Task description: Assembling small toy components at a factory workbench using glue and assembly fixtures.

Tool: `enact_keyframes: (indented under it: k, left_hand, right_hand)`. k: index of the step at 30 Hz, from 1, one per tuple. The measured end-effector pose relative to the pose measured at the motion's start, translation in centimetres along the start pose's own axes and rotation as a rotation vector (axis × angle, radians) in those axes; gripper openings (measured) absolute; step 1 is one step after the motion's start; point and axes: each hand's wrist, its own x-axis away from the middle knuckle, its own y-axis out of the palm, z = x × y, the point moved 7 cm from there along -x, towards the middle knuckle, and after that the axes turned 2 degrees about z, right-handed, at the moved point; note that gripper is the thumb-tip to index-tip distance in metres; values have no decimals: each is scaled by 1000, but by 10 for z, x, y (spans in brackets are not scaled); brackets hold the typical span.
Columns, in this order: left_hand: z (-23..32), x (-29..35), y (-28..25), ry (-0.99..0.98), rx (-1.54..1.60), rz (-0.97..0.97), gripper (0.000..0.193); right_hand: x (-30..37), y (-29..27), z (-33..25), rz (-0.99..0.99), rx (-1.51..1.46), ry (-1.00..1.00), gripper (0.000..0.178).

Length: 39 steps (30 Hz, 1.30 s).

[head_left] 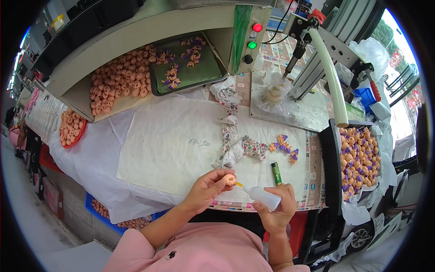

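Observation:
My left hand [204, 192] pinches a small peach-coloured hollow doll head [230, 180] between thumb and fingers, above the front of the table. My right hand [282, 212] grips a white squeeze bottle [265, 198], tilted so that its thin orange nozzle [239, 184] points at the head. The tip is at or very near the head's edge; whether they touch I cannot tell. Just beyond the bottle lies a green lighter [276, 172]. Farther off, several peach-and-purple doll bodies [284, 146] lie beside a crumpled floral cloth strip [230, 129].
Many doll heads [122, 81] and a dark tray [190, 75] of bodies sit under the machine hood. A press [294, 97] stands back right. A black-edged bin [360, 158] of assembled pieces is at right. A red basin [72, 129] and blue crate [108, 220] lie left.

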Motion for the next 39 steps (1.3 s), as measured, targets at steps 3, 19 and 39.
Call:
enact_keyframes:
  k: [3, 19, 39]
  left_hand:
    - [-2, 0, -2, -1, 26, 5, 37]
    - [-4, -4, -1, -17, 16, 0, 41]
    - [-8, -5, 2, 23, 35, -16, 39]
  right_hand:
    - [1, 3, 2, -8, 28, 1, 39]
    - [3, 6, 13, -27, 27, 60, 37]
    - [6, -6, 11, -7, 51, 30, 33]
